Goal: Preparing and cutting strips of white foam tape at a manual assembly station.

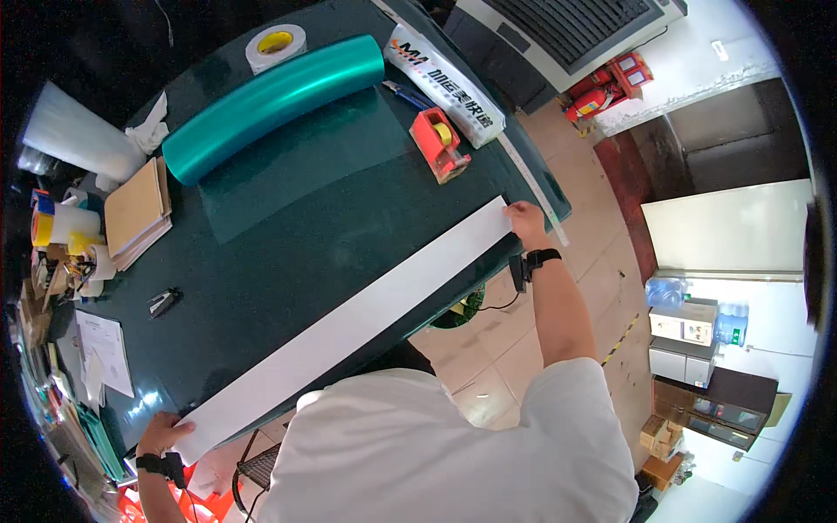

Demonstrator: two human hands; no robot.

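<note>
White strip (349, 327) runs diagonally along the near edge of the dark green table (288, 270), one hand at each end. Right hand (527, 224) pinches the far-right end between thumb and fingers. Left hand (163, 433) is at the near-left end, thumb over the strip; fingers partly hidden, can't tell if it's pinching or just touching. Red tape dispenser (436, 148) sits beyond the strip's right end, ruler (534, 187) along the right table edge. Green roll (275, 105) lies farther back, stapler (164, 302) off left.
</note>
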